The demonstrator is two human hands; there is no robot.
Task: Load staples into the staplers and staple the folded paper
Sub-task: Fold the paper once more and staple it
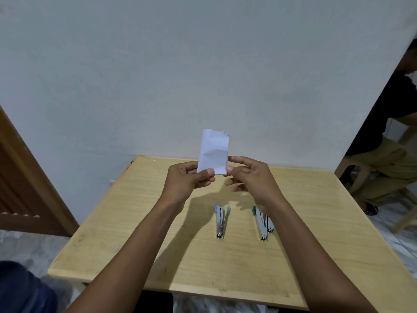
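Pale wall behind wooden surface (158, 233). Folded paper (214, 152) is held upright above it, long axis vertical. Left hand (189, 179) pinches its lower left corner, right hand (250, 177) its lower right edge. Blue-capped stapler (221, 222) and teal-capped stapler (262, 224) lie splayed open below, the latter under the right forearm.

Two staplers lie near the middle of the worktop (135, 222), apart from each other, with bare wood between them. The left stapler (220, 222) is free on every side. The right stapler (262, 223) is partly covered by the right forearm, so its right side may be blocked. The folded paper (214, 152), pinched by the left hand (189, 179) and right hand (250, 175), stands above the far half, close before the wall (203, 75). Broad bare wood runs along both sides and the near edge. A seated person (383, 166) sits beyond the far right corner.
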